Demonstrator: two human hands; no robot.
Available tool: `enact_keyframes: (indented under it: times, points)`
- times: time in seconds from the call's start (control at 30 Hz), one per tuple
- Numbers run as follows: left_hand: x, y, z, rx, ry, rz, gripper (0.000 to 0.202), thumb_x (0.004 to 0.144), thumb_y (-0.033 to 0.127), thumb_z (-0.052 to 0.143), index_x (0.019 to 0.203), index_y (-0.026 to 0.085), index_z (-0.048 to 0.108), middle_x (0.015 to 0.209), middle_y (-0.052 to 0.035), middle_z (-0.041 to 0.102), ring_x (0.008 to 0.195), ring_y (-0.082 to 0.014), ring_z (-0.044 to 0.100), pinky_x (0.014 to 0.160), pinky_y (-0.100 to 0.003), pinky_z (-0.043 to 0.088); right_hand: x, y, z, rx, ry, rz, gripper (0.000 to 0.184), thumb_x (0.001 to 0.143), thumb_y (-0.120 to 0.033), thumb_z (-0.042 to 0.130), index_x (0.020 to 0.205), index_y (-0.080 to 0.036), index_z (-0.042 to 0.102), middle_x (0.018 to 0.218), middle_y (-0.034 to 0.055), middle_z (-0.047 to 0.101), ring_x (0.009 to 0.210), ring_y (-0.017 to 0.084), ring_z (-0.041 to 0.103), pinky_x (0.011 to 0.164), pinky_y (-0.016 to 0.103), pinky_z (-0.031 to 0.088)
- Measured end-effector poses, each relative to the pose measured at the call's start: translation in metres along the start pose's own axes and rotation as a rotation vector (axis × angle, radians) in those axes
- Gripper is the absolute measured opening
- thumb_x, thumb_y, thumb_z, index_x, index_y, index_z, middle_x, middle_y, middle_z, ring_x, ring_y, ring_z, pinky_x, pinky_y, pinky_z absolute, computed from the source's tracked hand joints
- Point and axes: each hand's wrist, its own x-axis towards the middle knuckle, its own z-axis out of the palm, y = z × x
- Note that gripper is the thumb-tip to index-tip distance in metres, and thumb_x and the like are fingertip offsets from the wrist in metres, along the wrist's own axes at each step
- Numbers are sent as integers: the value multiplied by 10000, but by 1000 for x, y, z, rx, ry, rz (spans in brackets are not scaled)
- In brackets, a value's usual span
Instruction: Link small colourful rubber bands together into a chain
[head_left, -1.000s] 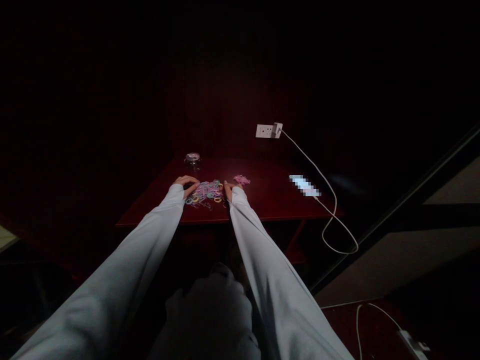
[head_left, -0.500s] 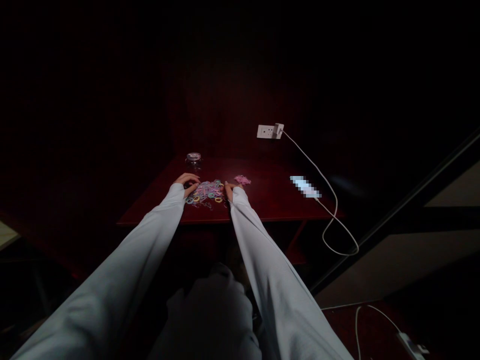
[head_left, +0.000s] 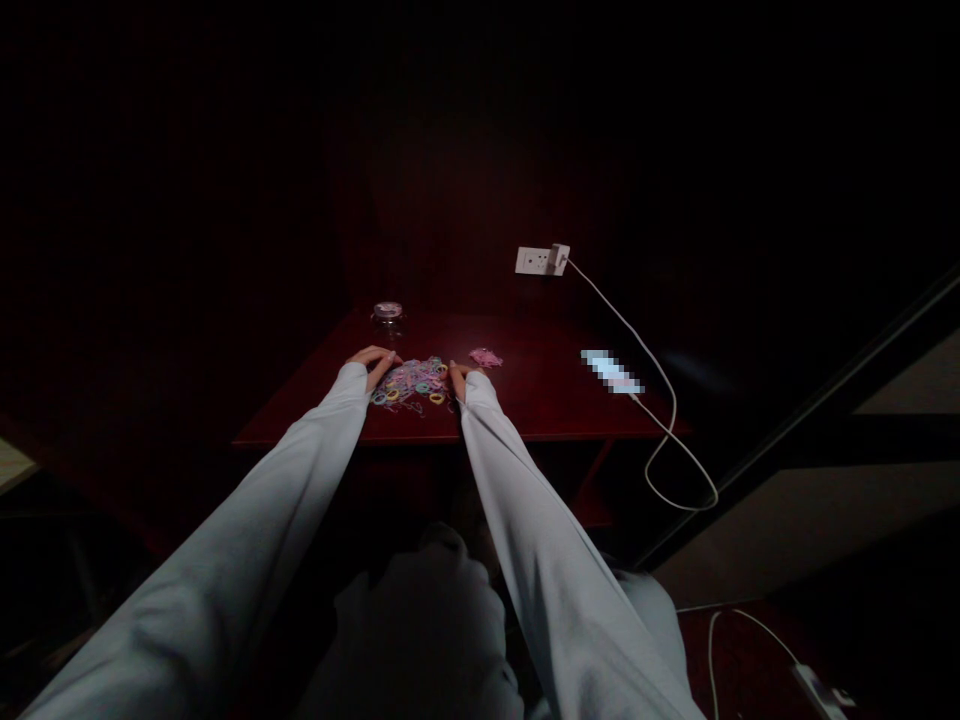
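Observation:
A loose pile of thin elastic bands and small hair ties (head_left: 416, 378), mostly lilac, pink, yellow and teal, lies near the table's front edge. At its left side is my left hand (head_left: 373, 362), fingers bent down and the thumb drawn up against them. Anything between those fingertips is too small to make out. On the pile's right side rests my right hand (head_left: 461, 382), with its thumb apart from the fingers at the bands' edge; the sleeve hides part of it. Just beyond that hand sits a separate small heap of pink bands (head_left: 486, 357).
A clear lidded jar (head_left: 388, 312) stands at the table's back left. On the right of the dark red table (head_left: 540, 410) lies a blurred-out phone (head_left: 611, 371), its white cable (head_left: 667, 385) running to a charger in the wall socket (head_left: 532, 261). A power strip (head_left: 817, 690) lies lower right.
My left thumb has lifted from the pile toward the fingers of that hand. The right hand stays almost where it was. At lower right, a clothed leg now shows beside the right sleeve.

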Motion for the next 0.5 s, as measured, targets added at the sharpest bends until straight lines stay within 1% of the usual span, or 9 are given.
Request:
enact_keyframes:
  times: [0.1,0.17,0.27,0.37,0.43,0.5]
  points:
    - [2,-6,0,57,-5,-23,387,985,522,555,927,234,807,1026,-87,791,1030,-268,719,989,-383,554,-2,-4,-1,7,0,94,513,1095,-563,501,951,-230,865,787,13,756,813,169,739,892,255,579]
    - [6,-14,-1,103,-38,-46,344,940,513,602,953,239,809,1033,-78,782,969,-254,706,949,-376,551,-3,-6,-2,14,-3,105,506,1087,-568,517,944,-228,865,803,17,762,808,173,738,897,266,580]
    - [10,-24,-3,149,-92,-62,315,862,514,699,983,246,812,1073,-71,779,884,-239,684,953,-394,541,-4,-8,-3,21,-10,103,504,1082,-581,523,944,-236,864,793,14,757,815,175,733,901,270,583]
    - [10,-26,-3,174,-150,-41,382,795,556,781,1035,260,815,1118,-79,784,961,-274,696,991,-417,536,-5,-8,-4,14,-15,120,500,1090,-572,519,948,-239,864,793,14,759,818,172,732,902,262,579]
    - [8,-24,-1,203,-198,-36,451,740,586,828,1060,268,813,1125,-76,791,1026,-302,705,1003,-423,539,-5,-8,-4,0,-13,127,492,1095,-563,518,964,-240,866,818,15,770,819,168,735,913,260,574]
    - [5,-20,0,224,-237,-37,516,715,612,848,1101,271,809,1147,-71,797,1058,-311,718,1000,-416,551,-4,-7,-5,-19,-17,120,482,1097,-560,519,988,-246,867,849,15,781,824,163,739,930,261,569]
